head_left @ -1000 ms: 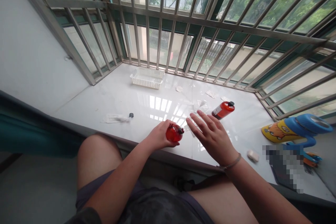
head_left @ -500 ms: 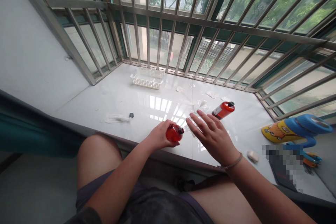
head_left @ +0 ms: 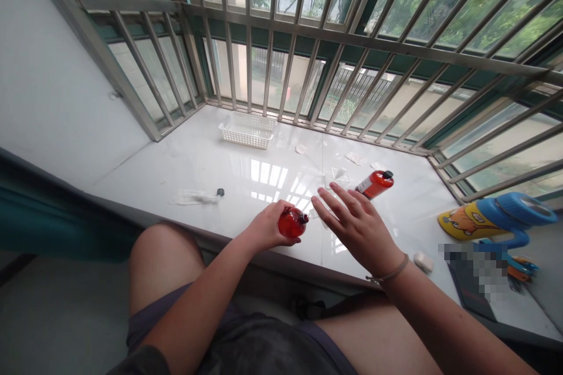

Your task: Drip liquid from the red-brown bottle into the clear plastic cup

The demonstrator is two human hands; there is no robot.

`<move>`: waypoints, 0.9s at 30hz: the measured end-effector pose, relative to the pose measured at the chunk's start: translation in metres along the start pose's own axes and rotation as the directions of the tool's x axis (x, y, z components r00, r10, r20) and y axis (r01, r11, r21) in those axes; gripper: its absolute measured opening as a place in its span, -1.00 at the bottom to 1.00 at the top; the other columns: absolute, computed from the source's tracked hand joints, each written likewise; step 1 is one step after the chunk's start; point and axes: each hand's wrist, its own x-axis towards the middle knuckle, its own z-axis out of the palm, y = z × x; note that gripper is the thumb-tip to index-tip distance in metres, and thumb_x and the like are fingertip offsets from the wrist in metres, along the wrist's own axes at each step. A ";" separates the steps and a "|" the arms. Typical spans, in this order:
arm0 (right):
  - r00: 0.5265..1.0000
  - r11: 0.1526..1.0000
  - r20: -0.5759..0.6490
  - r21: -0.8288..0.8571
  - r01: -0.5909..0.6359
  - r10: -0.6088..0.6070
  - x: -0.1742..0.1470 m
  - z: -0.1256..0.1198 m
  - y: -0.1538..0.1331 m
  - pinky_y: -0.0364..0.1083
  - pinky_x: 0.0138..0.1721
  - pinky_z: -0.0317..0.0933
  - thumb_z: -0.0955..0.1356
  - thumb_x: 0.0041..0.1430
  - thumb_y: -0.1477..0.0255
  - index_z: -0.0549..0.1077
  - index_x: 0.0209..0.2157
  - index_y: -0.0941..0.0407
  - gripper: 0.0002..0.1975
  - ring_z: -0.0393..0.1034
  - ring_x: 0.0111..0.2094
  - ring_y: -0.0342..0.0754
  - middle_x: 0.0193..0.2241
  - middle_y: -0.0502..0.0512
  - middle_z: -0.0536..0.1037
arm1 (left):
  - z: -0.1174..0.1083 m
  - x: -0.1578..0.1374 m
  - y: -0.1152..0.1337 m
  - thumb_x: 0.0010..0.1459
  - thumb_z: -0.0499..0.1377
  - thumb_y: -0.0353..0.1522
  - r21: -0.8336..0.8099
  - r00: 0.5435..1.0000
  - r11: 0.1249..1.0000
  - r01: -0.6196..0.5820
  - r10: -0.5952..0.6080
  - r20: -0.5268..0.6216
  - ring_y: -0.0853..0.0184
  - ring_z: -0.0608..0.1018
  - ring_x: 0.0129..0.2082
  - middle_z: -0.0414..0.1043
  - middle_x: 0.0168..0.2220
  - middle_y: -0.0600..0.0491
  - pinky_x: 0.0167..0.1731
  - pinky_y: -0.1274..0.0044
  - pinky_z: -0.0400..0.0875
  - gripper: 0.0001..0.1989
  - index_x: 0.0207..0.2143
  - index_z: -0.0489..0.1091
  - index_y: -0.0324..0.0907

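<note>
My left hand (head_left: 270,225) is wrapped round a red bottle (head_left: 291,224) with a dark neck, near the front edge of the white sill. The bottle leans to the right. My right hand (head_left: 352,217) hovers to the right of it, fingers spread, with nothing seen in it. Just beyond my right hand stands a second red bottle (head_left: 375,183) with a black cap and a pale label. A clear funnel-like piece (head_left: 338,174) lies near my right fingertips, partly hard to make out. To the left lies a dropper with a black cap (head_left: 220,192) on a clear wrapper (head_left: 193,197).
A white perforated basket (head_left: 247,132) stands at the back by the barred window (head_left: 281,41). On the right are a blue and yellow flask (head_left: 488,217), a small white block (head_left: 423,262) and a dark flat object (head_left: 470,290). Crumpled white scraps (head_left: 353,158) lie at the back.
</note>
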 end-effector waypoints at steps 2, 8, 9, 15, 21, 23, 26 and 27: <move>1.000 1.000 0.003 -0.009 0.008 -0.008 0.001 -0.001 0.000 0.23 0.34 0.20 0.33 0.44 0.62 0.31 0.40 0.01 -0.43 0.24 0.44 0.24 0.38 0.14 0.44 | 0.000 0.000 0.000 -0.16 0.61 -0.20 0.000 1.000 1.000 -0.001 0.001 0.001 0.05 0.59 0.05 0.53 0.09 -0.02 0.07 0.24 0.52 -0.21 0.11 0.38 0.00; 0.999 0.998 0.010 -0.045 0.051 -0.051 0.005 -0.006 0.001 0.24 0.31 0.21 0.33 0.45 0.61 0.34 0.38 0.10 -0.47 0.28 0.40 0.28 0.36 0.20 0.45 | 0.001 0.000 -0.001 -0.16 0.61 -0.16 0.006 1.000 1.000 0.001 -0.001 0.005 0.06 0.58 0.04 0.52 0.08 -0.02 0.07 0.24 0.52 -0.21 0.11 0.38 0.00; 0.998 0.997 0.009 -0.046 0.054 -0.054 0.005 -0.006 0.001 0.24 0.31 0.21 0.33 0.45 0.61 0.34 0.38 0.10 -0.48 0.28 0.40 0.28 0.36 0.20 0.46 | 0.001 0.000 -0.001 -0.16 0.61 -0.16 0.005 1.000 1.000 0.002 -0.002 0.004 0.06 0.58 0.04 0.52 0.08 -0.01 0.06 0.24 0.52 -0.21 0.11 0.38 0.01; 0.997 0.995 0.018 -0.058 0.080 -0.079 0.007 -0.008 0.001 0.26 0.29 0.22 0.33 0.44 0.61 0.34 0.38 0.12 -0.47 0.29 0.39 0.31 0.35 0.23 0.46 | 0.000 0.000 0.000 -0.16 0.61 -0.16 0.003 1.000 1.000 0.008 -0.008 0.001 0.05 0.58 0.04 0.52 0.08 -0.02 0.06 0.25 0.52 -0.21 0.11 0.39 0.01; 0.995 0.993 0.017 -0.069 0.095 -0.094 0.009 -0.008 0.001 0.25 0.31 0.19 0.34 0.46 0.58 0.35 0.38 0.09 -0.49 0.29 0.39 0.28 0.34 0.19 0.48 | 0.001 0.001 -0.002 -0.16 0.61 -0.17 0.010 1.000 1.000 -0.004 0.004 0.001 0.05 0.58 0.04 0.52 0.07 -0.02 0.07 0.24 0.51 -0.20 0.11 0.39 0.00; 0.995 0.992 0.017 -0.072 0.102 -0.101 0.010 -0.008 0.001 0.25 0.32 0.18 0.34 0.46 0.58 0.36 0.37 0.10 -0.50 0.30 0.39 0.28 0.34 0.19 0.48 | 0.002 0.001 -0.003 -0.17 0.61 -0.18 0.011 1.000 1.000 -0.009 0.009 -0.004 0.06 0.58 0.04 0.52 0.07 -0.02 0.08 0.24 0.51 -0.20 0.11 0.39 0.00; 0.994 0.991 0.021 -0.078 0.113 -0.112 0.011 -0.007 0.002 0.25 0.32 0.18 0.34 0.46 0.58 0.36 0.36 0.10 -0.51 0.29 0.39 0.28 0.34 0.17 0.48 | 0.002 0.000 -0.003 -0.17 0.61 -0.18 0.007 1.000 1.000 -0.012 0.012 -0.005 0.06 0.57 0.03 0.52 0.07 -0.02 0.08 0.24 0.51 -0.20 0.12 0.39 0.00; 0.993 0.990 0.023 -0.080 0.117 -0.116 0.011 -0.007 0.002 0.25 0.31 0.18 0.34 0.47 0.57 0.36 0.36 0.10 -0.51 0.29 0.39 0.28 0.34 0.17 0.48 | 0.001 0.000 -0.003 -0.16 0.61 -0.18 0.005 1.000 1.000 -0.013 0.013 -0.005 0.06 0.57 0.03 0.52 0.07 -0.02 0.08 0.24 0.51 -0.20 0.12 0.38 0.00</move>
